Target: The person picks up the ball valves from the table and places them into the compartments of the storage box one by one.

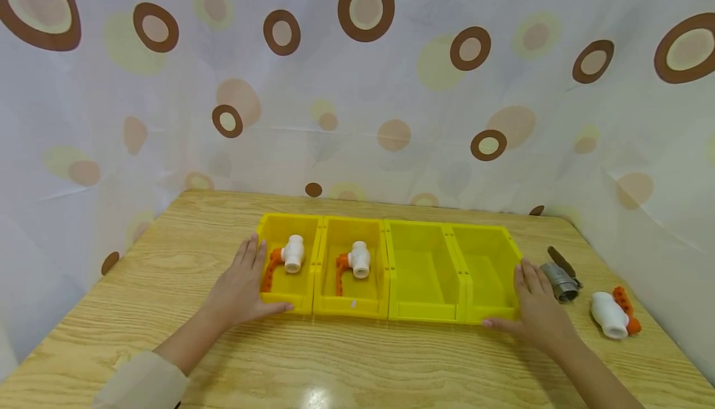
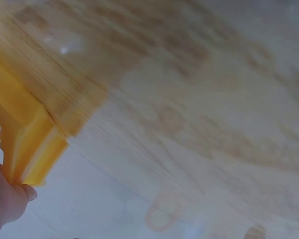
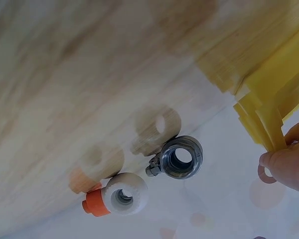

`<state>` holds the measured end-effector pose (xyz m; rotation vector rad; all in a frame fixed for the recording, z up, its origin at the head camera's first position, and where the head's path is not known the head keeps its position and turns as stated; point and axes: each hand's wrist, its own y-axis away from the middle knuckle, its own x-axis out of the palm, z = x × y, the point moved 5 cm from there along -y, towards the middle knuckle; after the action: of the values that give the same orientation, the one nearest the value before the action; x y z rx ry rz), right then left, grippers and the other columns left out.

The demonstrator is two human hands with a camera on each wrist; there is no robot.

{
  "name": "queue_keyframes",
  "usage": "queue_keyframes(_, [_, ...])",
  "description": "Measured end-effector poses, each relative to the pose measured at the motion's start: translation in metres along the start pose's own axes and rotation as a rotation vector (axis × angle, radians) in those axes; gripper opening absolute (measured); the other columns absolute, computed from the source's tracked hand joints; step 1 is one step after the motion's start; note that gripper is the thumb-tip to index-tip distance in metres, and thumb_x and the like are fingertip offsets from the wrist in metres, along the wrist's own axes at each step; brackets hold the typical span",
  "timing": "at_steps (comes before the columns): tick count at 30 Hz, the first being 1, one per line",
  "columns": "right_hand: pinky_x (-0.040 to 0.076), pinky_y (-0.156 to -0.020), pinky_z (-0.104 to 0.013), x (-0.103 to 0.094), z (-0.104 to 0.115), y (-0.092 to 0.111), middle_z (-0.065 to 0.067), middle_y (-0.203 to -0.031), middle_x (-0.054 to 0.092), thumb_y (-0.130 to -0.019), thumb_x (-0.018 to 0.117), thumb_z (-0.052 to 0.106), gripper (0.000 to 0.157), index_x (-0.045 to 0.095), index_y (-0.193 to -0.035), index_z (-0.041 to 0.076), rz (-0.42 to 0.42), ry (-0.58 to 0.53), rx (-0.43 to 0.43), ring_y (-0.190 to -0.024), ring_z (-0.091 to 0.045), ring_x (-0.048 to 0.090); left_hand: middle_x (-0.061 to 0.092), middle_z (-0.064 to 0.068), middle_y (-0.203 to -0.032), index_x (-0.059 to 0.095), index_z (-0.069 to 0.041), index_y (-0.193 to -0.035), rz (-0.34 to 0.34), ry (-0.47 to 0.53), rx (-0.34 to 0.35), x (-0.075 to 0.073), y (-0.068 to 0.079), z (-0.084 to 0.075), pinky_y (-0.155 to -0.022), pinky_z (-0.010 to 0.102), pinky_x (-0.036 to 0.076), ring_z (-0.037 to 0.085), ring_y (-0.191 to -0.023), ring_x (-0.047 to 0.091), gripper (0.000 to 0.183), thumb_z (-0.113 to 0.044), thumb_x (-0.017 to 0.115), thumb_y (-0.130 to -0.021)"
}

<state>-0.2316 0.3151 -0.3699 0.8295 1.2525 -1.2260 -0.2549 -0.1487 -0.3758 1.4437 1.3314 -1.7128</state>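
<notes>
Several yellow storage bins (image 1: 352, 308) stand side by side in a row on the table. My left hand (image 1: 237, 288) lies along the row's left end, fingers straight on the outer side and thumb at the front edge. At the opposite end, my right hand (image 1: 539, 310) rests against the outer side in the same way. The leftmost bin contains a white ball valve (image 1: 293, 252) with an orange handle. A matching ball valve (image 1: 360, 260) lies in the bin beside it. Both bins on the right hold nothing. In the wrist views, each thumb touches the yellow plastic.
To the right of my right hand lies a grey metal valve (image 1: 560, 282) with a dark lever. Nearer the right edge of the wooden table (image 1: 346, 365) is another white ball valve (image 1: 609, 314) with an orange handle. A patterned curtain (image 1: 357, 92) hangs behind the table.
</notes>
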Motion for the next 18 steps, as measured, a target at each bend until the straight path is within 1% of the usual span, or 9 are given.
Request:
queue_keyframes(2, [0.02,-0.102,-0.068,0.0,-0.001,0.0,-0.038,-0.147,0.003,-0.071,0.068,0.059,0.119,0.01,-0.138,-0.021,0.006,-0.009,0.0,-0.136,-0.053,0.002,0.023,0.037,-0.144,0.03,0.015,-0.137,0.001,-0.009,0.007,0.0,0.0,0.0,-0.108,0.052,0.032,0.049,-0.134,0.025,0.118,-0.075,0.058,-0.067])
queue_keyframes(5, [0.018,-0.104,-0.068,0.0,-0.003,-0.001,-0.038,-0.148,0.0,-0.078,0.063,0.056,0.113,0.006,-0.139,-0.02,0.022,-0.05,0.004,-0.136,-0.053,0.003,0.021,0.036,-0.146,0.029,0.015,-0.137,0.012,-0.025,0.012,0.001,0.0,0.0,-0.111,0.052,0.027,0.049,-0.136,0.019,0.118,-0.076,0.057,-0.067])
queue_keyframes(7, [0.015,-0.104,-0.068,-0.002,-0.005,-0.002,-0.038,-0.148,-0.001,-0.085,0.058,0.051,0.104,0.004,-0.14,-0.019,0.025,-0.1,0.008,-0.135,-0.054,0.005,0.021,0.036,-0.146,0.03,0.015,-0.137,0.014,-0.029,0.011,0.001,0.0,-0.001,-0.112,0.052,0.025,0.049,-0.137,0.018,0.118,-0.076,0.057,-0.067])
queue_keyframes(10, [0.015,-0.103,-0.069,-0.006,-0.007,-0.004,-0.039,-0.147,0.003,-0.095,0.046,0.042,0.085,0.005,-0.141,-0.017,0.004,-0.19,0.004,-0.133,-0.056,0.009,0.021,0.036,-0.146,0.03,0.016,-0.137,0.016,-0.03,0.006,0.001,0.0,0.0,-0.112,0.052,0.024,0.048,-0.137,0.019,0.119,-0.076,0.057,-0.067])
queue_keyframes(12, [0.016,-0.101,-0.07,-0.01,-0.009,-0.004,-0.041,-0.145,0.01,-0.099,0.041,0.034,0.073,0.01,-0.141,-0.017,-0.033,-0.243,-0.002,-0.131,-0.058,0.014,0.021,0.036,-0.146,0.029,0.016,-0.137,0.02,-0.02,0.0,0.001,0.0,0.0,-0.112,0.052,0.026,0.048,-0.136,0.02,0.119,-0.077,0.057,-0.067])
queue_keyframes(14, [0.022,-0.098,-0.07,-0.015,-0.01,-0.004,-0.042,-0.142,0.02,-0.1,0.039,0.028,0.064,0.017,-0.139,-0.018,-0.084,-0.27,-0.013,-0.127,-0.059,0.022,0.022,0.035,-0.146,0.029,0.016,-0.137,0.029,-0.005,-0.007,0.001,0.0,0.001,-0.111,0.052,0.027,0.047,-0.136,0.021,0.119,-0.076,0.058,-0.067])
queue_keyframes(16, [0.027,-0.095,-0.069,-0.019,-0.012,-0.003,-0.042,-0.138,0.028,-0.1,0.04,0.024,0.059,0.024,-0.137,-0.019,-0.134,-0.276,-0.02,-0.124,-0.059,0.028,0.022,0.035,-0.146,0.028,0.015,-0.138,0.042,0.01,-0.012,0.001,0.0,0.002,-0.111,0.051,0.027,0.047,-0.136,0.022,0.118,-0.074,0.06,-0.067])
queue_keyframes(18, [0.034,-0.089,-0.068,-0.023,-0.014,-0.003,-0.043,-0.133,0.035,-0.099,0.043,0.022,0.056,0.03,-0.134,-0.02,-0.183,-0.258,-0.027,-0.117,-0.059,0.036,0.022,0.034,-0.146,0.027,0.016,-0.138,0.053,0.019,-0.013,-0.001,-0.001,0.003,-0.111,0.051,0.027,0.047,-0.136,0.022,0.118,-0.072,0.062,-0.067])
